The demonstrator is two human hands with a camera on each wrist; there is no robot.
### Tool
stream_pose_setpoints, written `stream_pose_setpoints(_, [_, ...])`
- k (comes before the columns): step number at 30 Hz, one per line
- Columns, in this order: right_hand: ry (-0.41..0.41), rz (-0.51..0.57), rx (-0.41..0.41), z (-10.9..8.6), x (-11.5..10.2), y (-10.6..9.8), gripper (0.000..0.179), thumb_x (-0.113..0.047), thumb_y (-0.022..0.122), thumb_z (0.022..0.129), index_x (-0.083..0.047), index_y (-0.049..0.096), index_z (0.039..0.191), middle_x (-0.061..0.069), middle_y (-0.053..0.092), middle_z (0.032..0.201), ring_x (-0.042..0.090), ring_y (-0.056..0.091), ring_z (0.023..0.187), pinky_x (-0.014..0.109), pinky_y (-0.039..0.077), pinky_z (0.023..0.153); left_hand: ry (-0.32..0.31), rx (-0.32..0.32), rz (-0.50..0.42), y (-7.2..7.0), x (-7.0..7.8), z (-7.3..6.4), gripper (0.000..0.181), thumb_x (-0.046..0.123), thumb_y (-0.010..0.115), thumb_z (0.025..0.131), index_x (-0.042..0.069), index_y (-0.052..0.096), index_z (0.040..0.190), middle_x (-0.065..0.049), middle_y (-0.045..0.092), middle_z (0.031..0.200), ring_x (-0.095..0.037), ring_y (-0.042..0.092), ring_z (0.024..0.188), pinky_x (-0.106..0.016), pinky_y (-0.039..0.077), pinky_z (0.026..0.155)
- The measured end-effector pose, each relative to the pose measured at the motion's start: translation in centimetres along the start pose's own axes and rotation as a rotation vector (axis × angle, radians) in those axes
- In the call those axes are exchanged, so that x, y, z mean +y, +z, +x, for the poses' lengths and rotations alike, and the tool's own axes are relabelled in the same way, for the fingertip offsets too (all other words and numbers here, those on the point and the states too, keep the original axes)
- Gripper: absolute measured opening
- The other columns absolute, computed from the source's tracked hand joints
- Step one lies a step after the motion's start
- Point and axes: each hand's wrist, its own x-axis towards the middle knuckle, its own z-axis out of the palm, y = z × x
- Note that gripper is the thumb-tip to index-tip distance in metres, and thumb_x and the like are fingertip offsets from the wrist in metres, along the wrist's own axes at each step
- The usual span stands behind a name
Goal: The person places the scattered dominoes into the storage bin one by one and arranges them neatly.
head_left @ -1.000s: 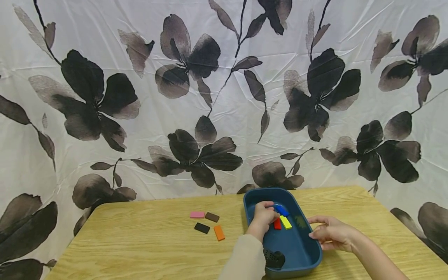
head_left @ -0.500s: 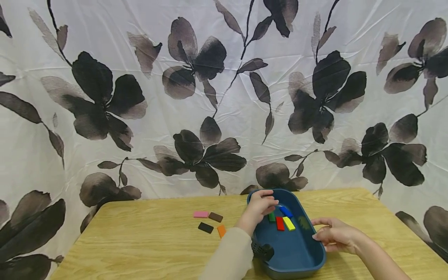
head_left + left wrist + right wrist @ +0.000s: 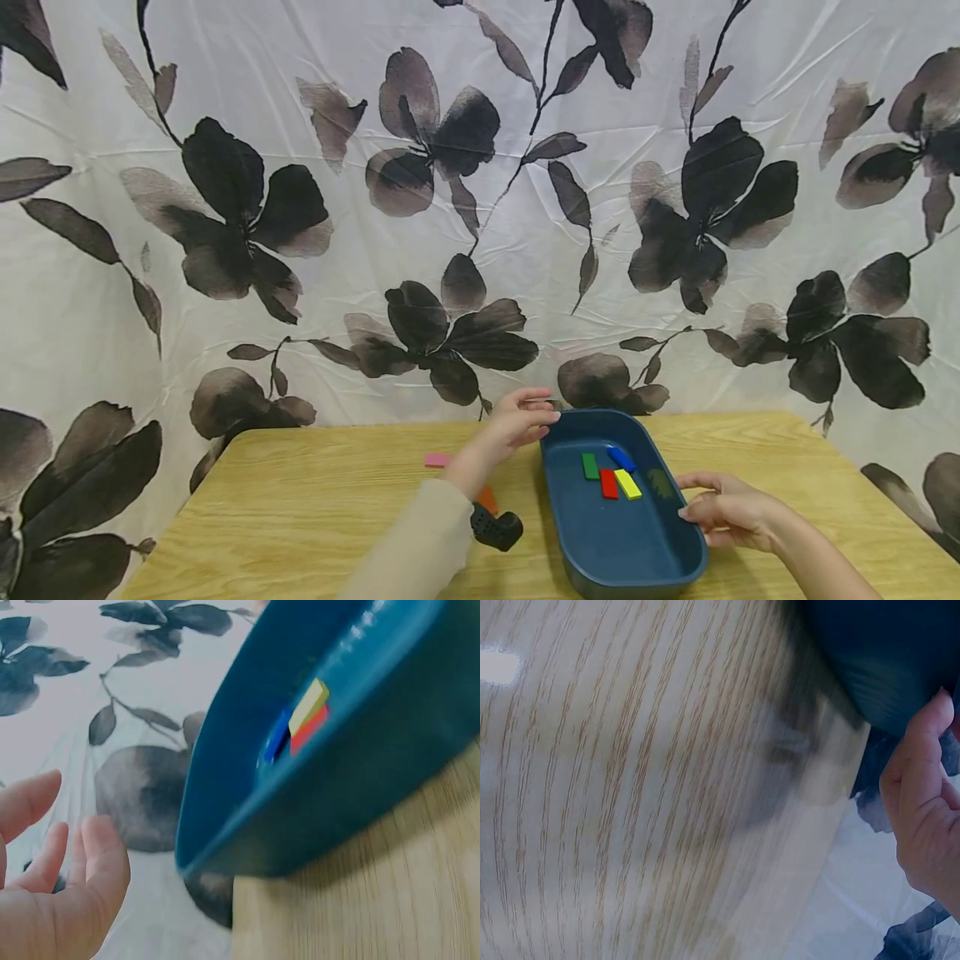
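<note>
My left hand (image 3: 513,423) hangs with fingers loosely extended just left of the far-left rim of a dark blue tub (image 3: 630,542), holding nothing. In the left wrist view, that hand (image 3: 71,889) is apart from the tub wall (image 3: 322,802). My right hand (image 3: 731,510) holds the tub's right side, thumb at the rim; the right wrist view shows its thumb against the wall, other fingers partly hidden. Inside the tub lie flat rectangular blocks: green (image 3: 590,467), blue (image 3: 621,458), red (image 3: 608,483) and yellow (image 3: 627,484).
Left of the tub, a pink block (image 3: 437,460) and a partly covered orange block (image 3: 487,500) lie on the wooden table (image 3: 300,517). My left forearm hides what lies between them. A black perforated wrist mount (image 3: 497,527) is on that arm. A floral cloth (image 3: 480,208) hangs behind.
My left hand has risen out of the tub and moved left past its rim, uncovering the green block. It now covers the brown and black blocks. The right hand stays at the tub's side.
</note>
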Motion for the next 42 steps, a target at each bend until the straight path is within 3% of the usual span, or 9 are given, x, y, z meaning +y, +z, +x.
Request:
stream_pose_setpoints(6, [0.010, 0.021, -0.010, -0.1, 0.2, -0.1, 0.066, -0.006, 0.061, 0.085, 0.016, 0.021, 0.133, 0.005, 0.062, 0.087, 0.007, 0.059, 0.064, 0.019, 0.051, 0.059, 0.018, -0.049, 0.043, -2.7, -0.2, -1.3, 0.045, -0.003, 0.061, 0.086, -0.006, 0.047, 0.129, -0.013, 0.054, 0.108, -0.012, 0.057, 0.085, -0.041, 0.045, 0.092])
stream_pose_setpoints(18, [0.008, 0.019, -0.014, -0.1, 0.3, -0.2, 0.068, -0.007, 0.061, 0.085, 0.017, 0.019, 0.133, 0.004, 0.062, 0.086, 0.007, 0.059, 0.064, 0.019, 0.051, 0.058, 0.007, 0.020, 0.116, -8.3, -1.0, -3.3, 0.049, 0.001, 0.063, 0.086, -0.007, 0.044, 0.130, -0.013, 0.053, 0.108, -0.011, 0.058, 0.085, -0.033, 0.049, 0.084])
stream_pose_setpoints(25, [0.006, 0.025, -0.020, -0.2, 0.2, -0.2, 0.069, -0.007, 0.061, 0.085, 0.017, 0.018, 0.134, 0.004, 0.063, 0.086, 0.007, 0.061, 0.065, 0.019, 0.052, 0.059, 0.011, 0.037, 0.099, -10.9, -2.2, -4.6, 0.053, 0.000, 0.062, 0.086, -0.010, 0.039, 0.132, -0.014, 0.052, 0.107, -0.008, 0.057, 0.081, -0.025, 0.050, 0.077])
stream_pose_setpoints(28, [0.009, 0.025, -0.018, -0.2, 0.2, -0.1, 0.069, -0.007, 0.061, 0.085, 0.017, 0.018, 0.134, 0.005, 0.063, 0.087, 0.008, 0.062, 0.066, 0.020, 0.052, 0.059, 0.003, 0.057, 0.089, -11.6, -2.8, -5.1, 0.054, -0.001, 0.061, 0.086, -0.011, 0.037, 0.133, -0.015, 0.051, 0.110, -0.008, 0.058, 0.080, -0.025, 0.051, 0.077])
stream_pose_setpoints(34, [0.018, 0.016, -0.013, -0.2, 0.3, -0.2, 0.069, -0.007, 0.061, 0.086, 0.017, 0.018, 0.134, 0.005, 0.062, 0.087, 0.007, 0.060, 0.065, 0.019, 0.051, 0.059, -0.001, 0.158, 0.123, -12.2, -3.9, -5.8, 0.054, -0.003, 0.065, 0.083, -0.012, 0.041, 0.130, -0.024, 0.049, 0.115, -0.011, 0.058, 0.080, -0.026, 0.051, 0.076])
stream_pose_setpoints(42, [0.015, 0.017, -0.012, -0.1, 0.5, -0.3, 0.068, -0.007, 0.061, 0.085, 0.017, 0.019, 0.133, 0.004, 0.063, 0.086, 0.007, 0.060, 0.064, 0.018, 0.051, 0.058, 0.057, 0.283, 0.285, -12.2, -5.6, -6.2, 0.049, -0.008, 0.069, 0.073, -0.014, 0.051, 0.118, -0.024, 0.056, 0.103, -0.016, 0.055, 0.077, -0.027, 0.047, 0.062])
